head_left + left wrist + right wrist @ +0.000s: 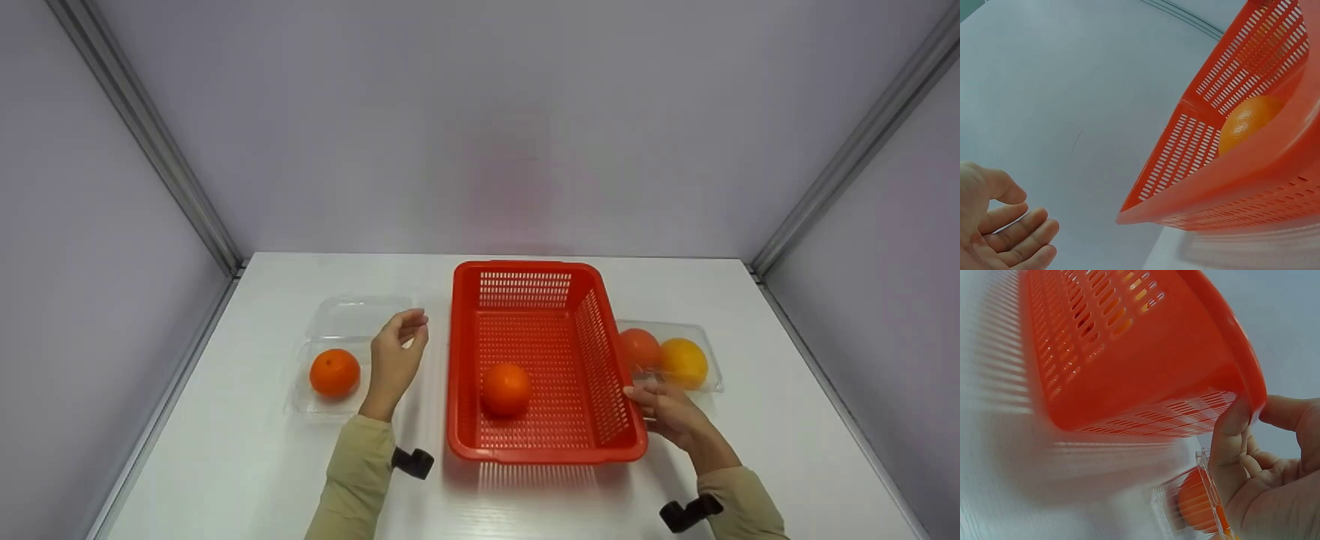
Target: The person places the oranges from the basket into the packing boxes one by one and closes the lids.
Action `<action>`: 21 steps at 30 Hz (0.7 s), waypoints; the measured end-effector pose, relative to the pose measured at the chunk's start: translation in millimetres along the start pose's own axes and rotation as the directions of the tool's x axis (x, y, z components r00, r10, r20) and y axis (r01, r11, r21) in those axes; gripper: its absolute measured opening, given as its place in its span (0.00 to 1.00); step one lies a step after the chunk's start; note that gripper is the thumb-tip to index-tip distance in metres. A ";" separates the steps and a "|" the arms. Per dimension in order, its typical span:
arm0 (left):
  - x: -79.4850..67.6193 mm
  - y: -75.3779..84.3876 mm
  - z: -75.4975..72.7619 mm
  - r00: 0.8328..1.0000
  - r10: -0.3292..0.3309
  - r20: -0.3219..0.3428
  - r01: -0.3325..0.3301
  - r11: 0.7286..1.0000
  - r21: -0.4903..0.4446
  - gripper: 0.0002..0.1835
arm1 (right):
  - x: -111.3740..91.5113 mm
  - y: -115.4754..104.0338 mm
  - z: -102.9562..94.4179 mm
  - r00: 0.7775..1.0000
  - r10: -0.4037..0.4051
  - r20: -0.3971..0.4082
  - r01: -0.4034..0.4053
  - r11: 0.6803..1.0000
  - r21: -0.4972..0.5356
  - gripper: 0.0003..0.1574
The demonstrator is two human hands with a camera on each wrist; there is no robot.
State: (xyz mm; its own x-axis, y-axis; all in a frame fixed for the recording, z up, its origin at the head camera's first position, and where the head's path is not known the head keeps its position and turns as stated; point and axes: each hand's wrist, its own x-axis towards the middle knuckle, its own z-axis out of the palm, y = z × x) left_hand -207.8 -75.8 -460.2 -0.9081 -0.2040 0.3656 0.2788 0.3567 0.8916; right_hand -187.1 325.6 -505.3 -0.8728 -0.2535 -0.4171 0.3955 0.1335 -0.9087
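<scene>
A red plastic basket (525, 454) with slotted walls stands mid-table, and one orange (506, 390) lies inside it. With thumb and fingers, my right hand (671, 412) pinches the rim on the basket's right side; the right wrist view shows the thumb and a finger on either side of the rim (1252, 374). My left hand (397, 356) hovers to the left of the basket, holding nothing, its fingers loosely bent. Below and left of that hand is a clear plastic container (319, 405) with its lid (360, 315) folded back and an orange (334, 373) in it.
Behind my right hand, partly covered by basket and hand, a second clear container (709, 337) holds a reddish-orange fruit (640, 349) and a yellow-orange fruit (684, 364). The white table (217, 450) is bounded by pale panels at the back and both sides.
</scene>
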 end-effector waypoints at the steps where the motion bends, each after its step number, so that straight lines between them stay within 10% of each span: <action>1: 0.1 0.5 0.4 1.000 0.002 0.001 -0.002 1.000 -0.004 0.12 | -0.1 -0.1 0.1 1.000 -0.001 0.002 0.001 1.000 0.002 0.15; 21: 4.9 8.1 6.7 0.999 -0.029 0.035 0.029 1.000 -0.001 0.13 | -0.4 -0.8 0.1 1.000 0.007 -0.005 -0.007 1.000 0.003 0.14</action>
State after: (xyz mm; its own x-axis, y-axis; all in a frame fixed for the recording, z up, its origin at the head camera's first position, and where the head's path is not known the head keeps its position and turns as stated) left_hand -212.0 -67.9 -453.0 -0.9261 -0.1825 0.3302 0.2527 0.3498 0.9021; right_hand -187.0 325.5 -504.4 -0.8715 -0.2481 -0.4230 0.4021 0.1321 -0.9060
